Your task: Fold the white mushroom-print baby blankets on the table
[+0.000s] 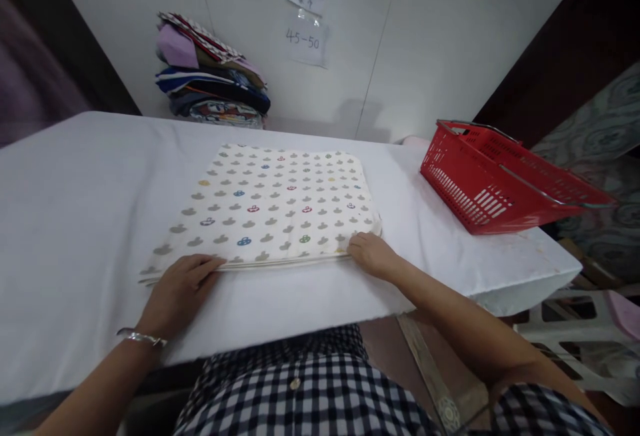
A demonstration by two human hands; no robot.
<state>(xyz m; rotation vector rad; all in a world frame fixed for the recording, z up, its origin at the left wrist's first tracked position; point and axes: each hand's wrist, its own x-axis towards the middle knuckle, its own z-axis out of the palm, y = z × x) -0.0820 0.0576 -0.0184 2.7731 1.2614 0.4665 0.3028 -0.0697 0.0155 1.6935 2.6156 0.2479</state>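
My left hand [177,289] lies flat, fingers together, pressing the near left edge of the folded cloth [273,203]. My right hand [371,253] curls loosely over the near right corner, gripping nothing. The cloth lies mid-table [75,223]. A red basket [500,179] sits right; stacked fabrics [213,73] behind.

You've got soft, even light from overhead here, pretty bright on the white worktop [75,209], which nearly blows out with little texture. The wall [425,36] shows faint grey shadows. Corners go dark and murky. Wide-lens bending curves the worktop's edges, and the far left edge is smeared and blurry.
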